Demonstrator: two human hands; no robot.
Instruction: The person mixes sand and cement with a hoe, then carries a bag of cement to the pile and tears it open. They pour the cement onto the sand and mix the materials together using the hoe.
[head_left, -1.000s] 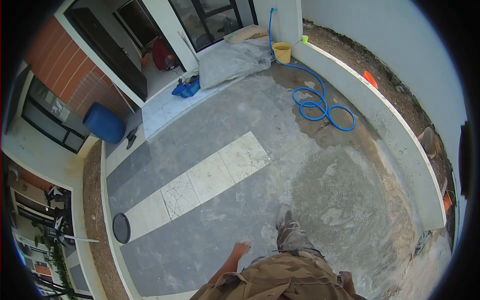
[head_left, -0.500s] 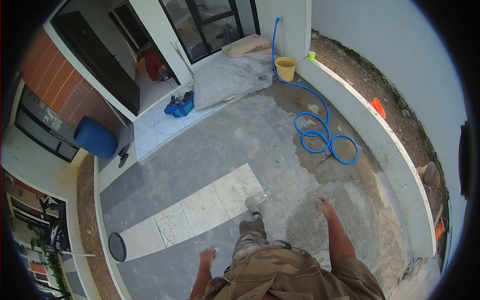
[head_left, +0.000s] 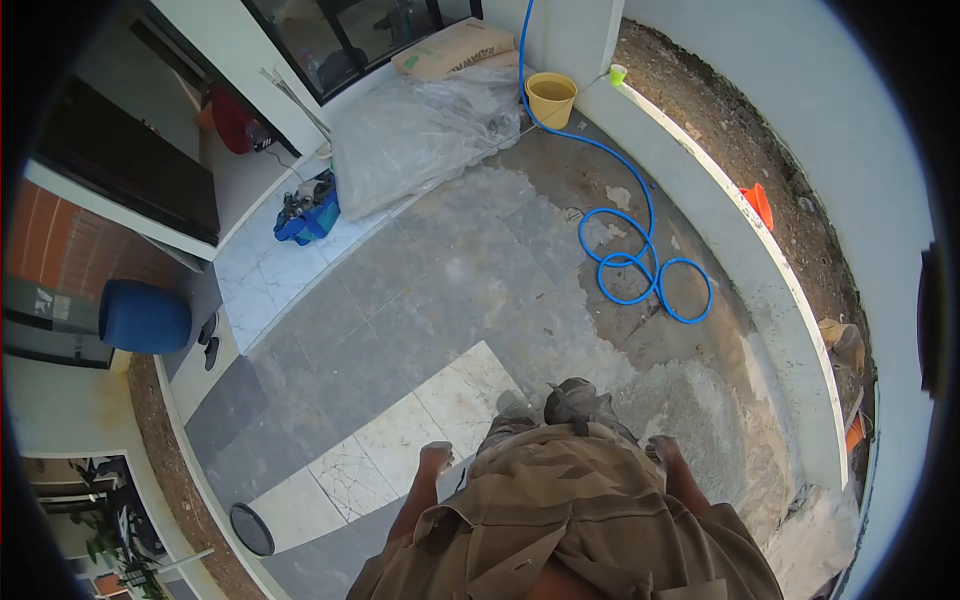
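Observation:
My left hand (head_left: 436, 458) hangs beside my left thigh, above the pale tile strip (head_left: 400, 440); its fingers look curled, with nothing visible in them. My right hand (head_left: 662, 450) is by my right thigh, near the rough grey cement patch (head_left: 700, 410). Its fingers are loosely apart and it holds nothing visible. Between the hands, my dusty shoes and trouser legs show beyond the brown shirt (head_left: 560, 490).
Ahead lie a coiled blue hose (head_left: 625, 300), a yellow bucket (head_left: 551, 100), plastic-covered material (head_left: 410, 140), paper sacks (head_left: 455, 50) and a blue bag (head_left: 308, 220). A blue barrel (head_left: 145, 316) and black round lid (head_left: 251, 529) are left. A low curved wall (head_left: 745, 240) bounds the right.
My right hand has drawn back from over the cement patch to my thigh. My left hand has risen slightly in view. A second shoe now shows ahead, and the view has shifted.

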